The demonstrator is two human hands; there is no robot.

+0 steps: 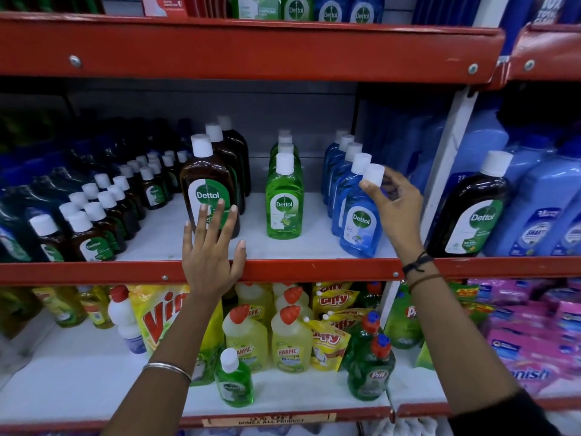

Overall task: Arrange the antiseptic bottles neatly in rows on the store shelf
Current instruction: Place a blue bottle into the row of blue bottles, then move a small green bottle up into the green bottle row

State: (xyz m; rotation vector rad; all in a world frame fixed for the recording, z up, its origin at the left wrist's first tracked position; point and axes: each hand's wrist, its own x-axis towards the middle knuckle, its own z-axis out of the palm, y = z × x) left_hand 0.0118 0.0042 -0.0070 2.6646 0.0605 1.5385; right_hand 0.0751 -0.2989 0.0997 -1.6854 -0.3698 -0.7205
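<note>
On the middle shelf (283, 270) stand three rows of Dettol bottles with white caps: brown (206, 180), green (284, 202) and blue (360, 225). My left hand (212, 253) is spread flat in front of the front brown bottle, fingers apart, fingertips against its label. My right hand (396, 209) holds the front blue bottle at its neck, thumb on the white cap. A lone small green Dettol bottle (234, 379) stands on the lower shelf. A big brown Dettol bottle (471, 209) stands in the bay to the right.
Several small brown Dettol bottles (91, 225) fill the left of the middle shelf. Blue detergent bottles (540, 212) crowd the right bay. Below are Harpic bottles (290, 338), Vim and Giffy pouches and green Pril bottles (371, 369). The red upper shelf beam (251, 48) overhangs.
</note>
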